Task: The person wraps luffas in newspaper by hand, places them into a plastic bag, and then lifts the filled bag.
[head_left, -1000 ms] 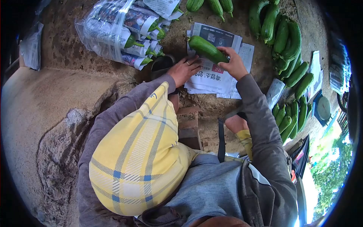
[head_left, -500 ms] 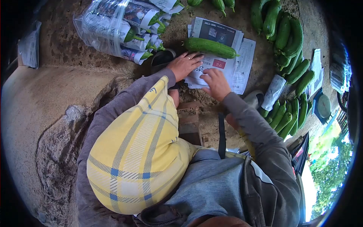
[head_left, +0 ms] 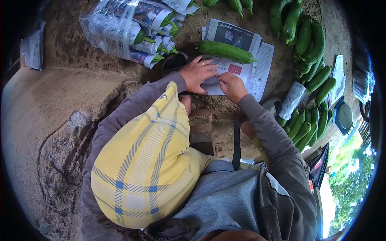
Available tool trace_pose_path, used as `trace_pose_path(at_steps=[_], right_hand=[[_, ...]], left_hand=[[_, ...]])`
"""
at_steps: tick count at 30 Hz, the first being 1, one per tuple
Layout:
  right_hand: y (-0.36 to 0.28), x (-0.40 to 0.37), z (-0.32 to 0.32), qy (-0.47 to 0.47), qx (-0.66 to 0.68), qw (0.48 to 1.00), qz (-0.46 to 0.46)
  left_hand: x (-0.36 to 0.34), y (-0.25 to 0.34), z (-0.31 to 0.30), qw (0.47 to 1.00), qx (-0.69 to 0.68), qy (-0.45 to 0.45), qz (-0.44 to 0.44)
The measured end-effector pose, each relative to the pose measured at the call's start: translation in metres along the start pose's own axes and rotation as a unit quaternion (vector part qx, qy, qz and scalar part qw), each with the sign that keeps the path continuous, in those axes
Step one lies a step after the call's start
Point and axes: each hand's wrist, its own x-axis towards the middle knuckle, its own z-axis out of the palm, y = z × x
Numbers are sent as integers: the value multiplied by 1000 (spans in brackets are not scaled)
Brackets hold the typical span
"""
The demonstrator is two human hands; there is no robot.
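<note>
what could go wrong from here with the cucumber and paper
The cucumber lies loose on the far part of the newspaper; if the left hand and right hand pull the near edge unevenly, it may roll off onto the ground. The sheets are stacked, so more than one might lift.

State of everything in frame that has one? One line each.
zucchini: unwrapped, lying across the newspaper.
newspaper: flat, unrolled stack.
left hand: open, fingers spread on the newspaper.
right hand: at the newspaper's near edge, grip unclear.
bagged bundle: paper-wrapped zucchinis inside clear plastic.
loose zucchinis: unwrapped, in a pile.
</note>
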Motion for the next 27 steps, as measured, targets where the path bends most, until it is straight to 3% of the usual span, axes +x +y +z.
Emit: trace_pose_path(at_steps=[3,6,9,12,15,21,27], right_hand=[[-10,10,-13,-11,37,999,37],[-10,25,-34,-79,51,995,-26],[-19,53,-61,125,-104,982,-92],[3,67,-56,119,-187,975,-29],[21,73,-60,56,-171,984,-16],[19,51,-63,17,-21,1000,2],[29,31,-49,-5,-20,1000,5]], left_hand=[[-1,3,8,997,-14,66,29],[1,2,18,990,0,135,30],[1,4,14,985,29,164,42],[2,4,17,986,45,149,58],[2,6,16,985,68,139,73],[2,11,4,987,73,124,74],[6,15,-15,984,20,175,36]])
